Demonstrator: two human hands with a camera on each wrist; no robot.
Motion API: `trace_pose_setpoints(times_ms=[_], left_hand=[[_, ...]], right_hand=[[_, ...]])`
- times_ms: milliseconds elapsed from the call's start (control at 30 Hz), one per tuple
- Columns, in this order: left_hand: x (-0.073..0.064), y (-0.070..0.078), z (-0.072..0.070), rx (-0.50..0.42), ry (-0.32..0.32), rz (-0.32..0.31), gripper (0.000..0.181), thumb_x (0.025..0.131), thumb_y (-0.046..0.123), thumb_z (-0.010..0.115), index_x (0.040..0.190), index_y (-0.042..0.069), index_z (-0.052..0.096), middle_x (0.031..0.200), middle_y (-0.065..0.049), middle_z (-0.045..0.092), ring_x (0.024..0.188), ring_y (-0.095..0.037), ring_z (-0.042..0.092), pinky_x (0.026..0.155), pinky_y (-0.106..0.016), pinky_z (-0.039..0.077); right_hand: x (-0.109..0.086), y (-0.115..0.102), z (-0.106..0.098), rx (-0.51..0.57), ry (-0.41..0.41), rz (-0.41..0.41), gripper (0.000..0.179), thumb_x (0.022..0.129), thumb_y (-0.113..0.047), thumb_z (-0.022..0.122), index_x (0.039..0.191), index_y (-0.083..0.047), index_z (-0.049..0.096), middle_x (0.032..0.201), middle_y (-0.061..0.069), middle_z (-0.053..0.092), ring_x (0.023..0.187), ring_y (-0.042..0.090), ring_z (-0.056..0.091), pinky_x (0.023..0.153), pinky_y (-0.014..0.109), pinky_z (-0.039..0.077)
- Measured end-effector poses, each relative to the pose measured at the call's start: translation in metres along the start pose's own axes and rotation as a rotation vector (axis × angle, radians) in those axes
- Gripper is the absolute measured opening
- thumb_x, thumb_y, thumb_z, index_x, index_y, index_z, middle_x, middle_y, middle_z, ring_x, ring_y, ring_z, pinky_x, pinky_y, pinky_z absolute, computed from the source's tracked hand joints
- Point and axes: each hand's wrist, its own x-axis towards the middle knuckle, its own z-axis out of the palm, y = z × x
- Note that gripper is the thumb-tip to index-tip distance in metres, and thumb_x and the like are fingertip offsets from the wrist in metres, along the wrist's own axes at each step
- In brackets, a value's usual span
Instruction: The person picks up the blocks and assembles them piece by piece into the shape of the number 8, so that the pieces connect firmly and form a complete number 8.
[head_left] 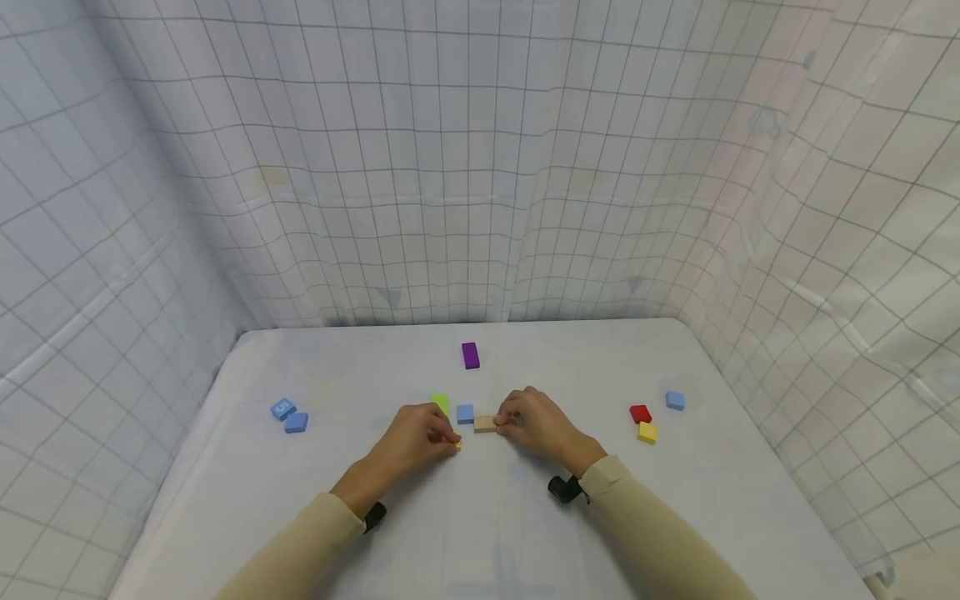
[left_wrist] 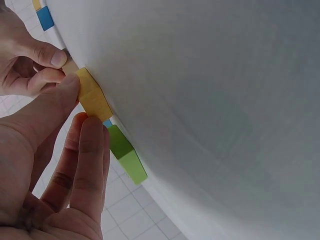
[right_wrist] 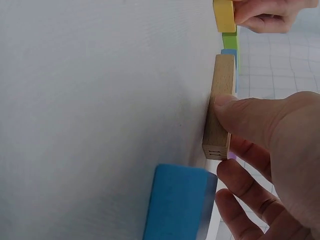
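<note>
My left hand (head_left: 420,432) pinches a small yellow block (left_wrist: 95,95) between thumb and fingertips, mostly covered by the fingers in the head view. Just to its right, my right hand (head_left: 536,423) pinches the right end of a plain wooden block (right_wrist: 220,105), thumb on its near long face. Small marks show on that block's end. Between the hands, a light blue block (head_left: 465,413) lies close behind the wooden one. A lime green block (head_left: 440,404) lies behind the left fingers, partly hidden by them. Another blue block (right_wrist: 177,202) looms near the right hand in the right wrist view.
A purple block (head_left: 470,355) lies farther back on the white table (head_left: 360,358). Two blue blocks (head_left: 296,422) sit at the left. At the right are a red block (head_left: 641,413), a yellow block (head_left: 647,432) and a blue block (head_left: 675,400). Grid-patterned curtains (head_left: 480,167) surround the table.
</note>
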Motion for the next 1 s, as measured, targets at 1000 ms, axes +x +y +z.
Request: trace_pose_setpoints(times_ms=[1000], left_hand=[[0.015, 0.000, 0.020, 0.041, 0.040, 0.099, 0.011, 0.090, 0.000, 0.099, 0.097, 0.007, 0.094, 0.099, -0.002, 0.079, 0.092, -0.012, 0.072, 0.085, -0.033, 0.069]], right_hand=[[-0.001, -0.002, -0.003, -0.012, 0.013, -0.032, 0.007, 0.101, -0.008, 0.092, 0.104, -0.015, 0.092, 0.111, 0.001, 0.088, 0.098, 0.017, 0.068, 0.089, 0.034, 0.059]])
